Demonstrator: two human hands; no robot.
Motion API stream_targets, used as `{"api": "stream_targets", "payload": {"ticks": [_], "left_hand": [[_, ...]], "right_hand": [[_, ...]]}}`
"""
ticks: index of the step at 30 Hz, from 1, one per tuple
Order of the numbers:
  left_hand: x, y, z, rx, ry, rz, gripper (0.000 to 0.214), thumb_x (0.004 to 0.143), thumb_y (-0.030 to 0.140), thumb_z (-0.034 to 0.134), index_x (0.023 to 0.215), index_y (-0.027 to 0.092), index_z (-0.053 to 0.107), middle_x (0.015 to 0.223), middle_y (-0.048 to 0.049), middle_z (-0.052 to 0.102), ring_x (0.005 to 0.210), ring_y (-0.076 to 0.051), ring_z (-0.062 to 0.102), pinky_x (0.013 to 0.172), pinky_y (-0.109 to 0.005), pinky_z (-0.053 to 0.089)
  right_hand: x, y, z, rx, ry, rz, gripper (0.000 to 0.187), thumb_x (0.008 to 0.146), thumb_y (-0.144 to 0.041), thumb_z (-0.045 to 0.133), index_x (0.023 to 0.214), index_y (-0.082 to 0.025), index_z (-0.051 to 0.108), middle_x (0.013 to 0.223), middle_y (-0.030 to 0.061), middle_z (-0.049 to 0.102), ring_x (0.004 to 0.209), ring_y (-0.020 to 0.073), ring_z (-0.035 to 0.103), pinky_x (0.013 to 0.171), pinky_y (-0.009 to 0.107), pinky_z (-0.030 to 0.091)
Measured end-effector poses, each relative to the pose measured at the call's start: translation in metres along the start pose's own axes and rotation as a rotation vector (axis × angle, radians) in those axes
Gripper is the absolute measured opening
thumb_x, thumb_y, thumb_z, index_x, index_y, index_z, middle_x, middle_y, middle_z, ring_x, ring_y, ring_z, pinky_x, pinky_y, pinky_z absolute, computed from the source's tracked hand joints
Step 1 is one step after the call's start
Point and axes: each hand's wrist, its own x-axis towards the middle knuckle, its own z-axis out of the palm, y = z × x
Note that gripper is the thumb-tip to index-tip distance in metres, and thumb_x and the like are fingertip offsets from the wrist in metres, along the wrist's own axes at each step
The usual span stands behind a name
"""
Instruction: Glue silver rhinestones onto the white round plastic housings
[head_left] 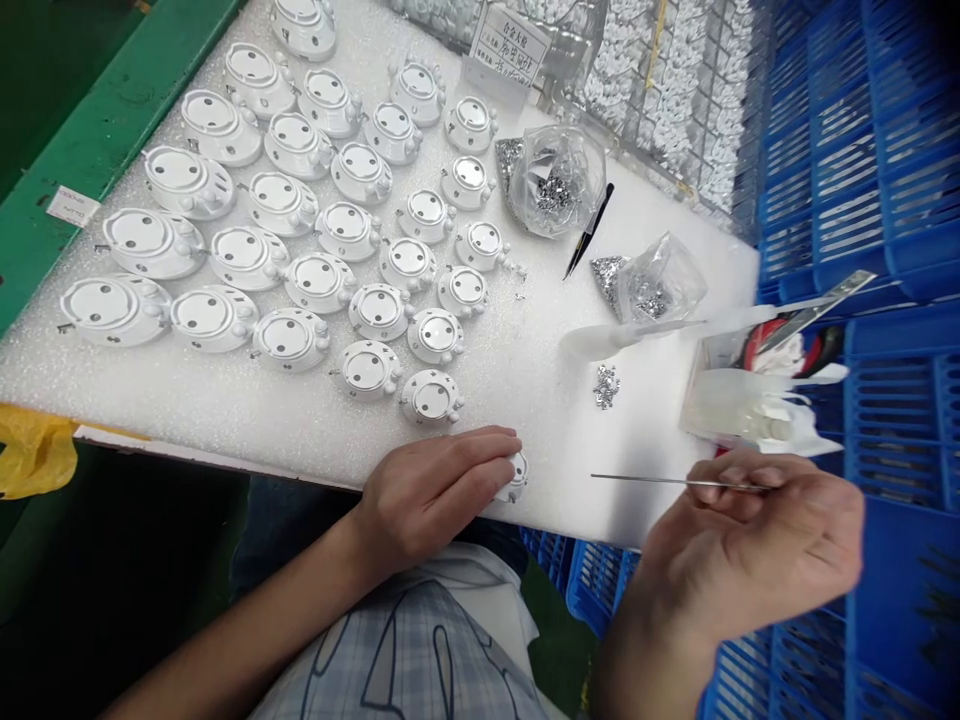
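Note:
My left hand (435, 490) rests at the near edge of a white foam sheet (525, 400), its fingers closed over a small white round part (517, 482). Most of that part is hidden under the fingers. To the right, my right hand (757, 550) is raised with its fingers closed round a thin metal rod (637, 479). The rod's free end points left toward the white part, apart from it. A small pile of shiny metal pieces (606, 387) lies on the foam beyond the rod.
Rows of white round parts (345, 230) cover the foam's left side. Bags of tiny metal pieces (555, 185) (649, 290), black tweezers (589, 232) and a squeeze bottle (739, 405) stand behind. Blue crates (900, 400) border the right; a written label (506, 45) stands at the back.

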Motion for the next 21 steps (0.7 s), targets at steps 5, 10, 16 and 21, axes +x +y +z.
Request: {"api": "stream_targets", "payload": {"ticks": [5,10,16,21], "left_hand": [[0.000,0.000,-0.001,0.047,-0.001,0.015,0.009,0.098,0.005,0.060,0.103,0.008,0.067,0.109,-0.0191,0.079,0.107,-0.024,0.078,0.088,-0.029,0.067],[-0.002,-0.005,-0.001,0.094,-0.012,0.036,0.010,0.095,0.002,0.063,0.101,0.008,0.069,0.107,-0.0176,0.079,0.106,-0.024,0.078,0.094,-0.029,0.064],[-0.001,-0.007,0.001,0.099,-0.005,0.056,0.011,0.094,0.002,0.064,0.101,0.008,0.070,0.108,-0.0159,0.079,0.106,-0.023,0.078,0.095,-0.028,0.063],[0.001,-0.006,0.002,0.114,0.006,0.071,0.008,0.094,0.001,0.066,0.097,0.007,0.071,0.104,-0.0160,0.079,0.105,-0.023,0.078,0.092,-0.029,0.062]], "right_hand": [[0.026,0.016,-0.023,-0.121,0.353,-0.197,0.033,0.092,-0.036,0.065,0.067,-0.025,0.047,0.055,-0.0050,0.045,0.046,0.0119,0.040,0.042,0.028,0.027],[0.061,0.023,-0.055,-0.297,0.582,-0.470,0.032,0.092,-0.037,0.069,0.068,-0.029,0.049,0.057,-0.0024,0.041,0.046,0.0144,0.039,0.040,0.032,0.027],[0.072,0.035,-0.070,-0.303,0.570,-0.454,0.031,0.091,-0.044,0.072,0.071,-0.028,0.054,0.060,-0.0007,0.046,0.047,0.0152,0.042,0.039,0.033,0.030],[0.073,0.043,-0.062,-0.248,0.587,-0.496,0.022,0.090,-0.034,0.075,0.072,-0.025,0.065,0.062,-0.0010,0.052,0.045,0.0133,0.047,0.043,0.034,0.032]]}}
